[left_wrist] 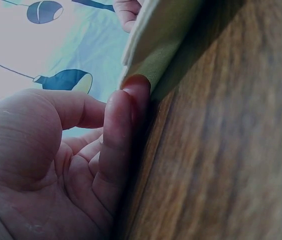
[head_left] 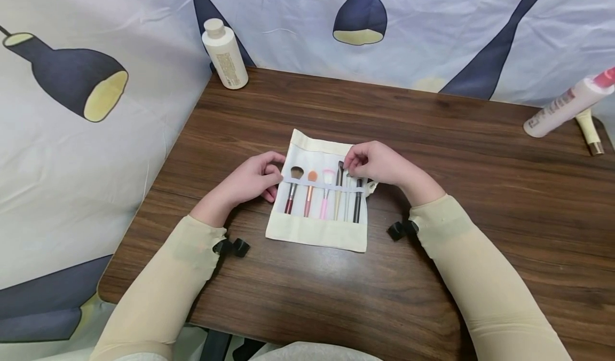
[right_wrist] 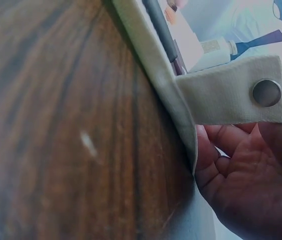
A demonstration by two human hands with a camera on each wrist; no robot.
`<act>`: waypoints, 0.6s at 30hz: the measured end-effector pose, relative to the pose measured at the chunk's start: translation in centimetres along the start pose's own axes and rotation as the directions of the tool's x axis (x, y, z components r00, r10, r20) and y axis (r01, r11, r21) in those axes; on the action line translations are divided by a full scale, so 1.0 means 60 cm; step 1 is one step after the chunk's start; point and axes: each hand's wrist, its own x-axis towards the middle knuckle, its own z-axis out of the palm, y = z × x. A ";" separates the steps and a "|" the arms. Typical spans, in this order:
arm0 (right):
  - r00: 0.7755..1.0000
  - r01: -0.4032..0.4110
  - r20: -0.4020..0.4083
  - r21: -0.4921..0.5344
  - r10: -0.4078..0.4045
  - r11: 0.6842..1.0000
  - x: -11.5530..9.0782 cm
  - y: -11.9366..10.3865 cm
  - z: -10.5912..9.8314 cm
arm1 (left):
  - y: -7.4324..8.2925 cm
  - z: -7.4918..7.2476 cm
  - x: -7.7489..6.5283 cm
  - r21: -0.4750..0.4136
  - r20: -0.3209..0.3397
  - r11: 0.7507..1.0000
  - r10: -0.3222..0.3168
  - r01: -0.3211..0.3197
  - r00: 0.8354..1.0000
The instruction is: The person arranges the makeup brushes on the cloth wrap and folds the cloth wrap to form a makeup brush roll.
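Note:
A cream fabric brush roll (head_left: 317, 234) lies unfolded on the table, with several makeup brushes standing side by side under its elastic band. Among them are a dark fluffy brush (head_left: 297, 173), an orange-tipped brush (head_left: 312, 176) and a pink-handled brush (head_left: 324, 201). My left hand (head_left: 252, 179) rests at the roll's left edge, fingertips touching the fabric, thumb apart from the fingers. Over the upper right part, my right hand (head_left: 377, 162) pinches the upper end of a thin pale brush (head_left: 347, 201), its tip hidden by the fingers. A snap tab (right_wrist: 226, 92) sticks out at the roll's right edge.
A white bottle (head_left: 226, 56) stands at the table's back left corner. At the far right are a pink-capped bottle (head_left: 562, 110) and a cream tube (head_left: 588, 128). A lamp-printed cloth (head_left: 288, 30) hangs behind the brown wooden table (head_left: 298, 297).

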 end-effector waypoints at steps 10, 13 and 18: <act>0.999 0.037 0.039 -0.034 -0.036 0.999 -0.004 -0.001 -0.002 | 0.002 0.000 0.000 0.009 -0.004 1.000 -0.008 0.008 1.000; 0.998 0.041 0.040 -0.034 -0.040 0.999 -0.003 -0.001 -0.002 | 0.002 0.000 0.000 0.011 -0.002 1.000 -0.008 0.008 1.000; 1.000 0.026 -0.004 -0.027 -0.026 0.999 -0.002 0.005 -0.003 | 0.003 0.001 0.000 0.013 -0.004 1.000 -0.011 0.011 1.000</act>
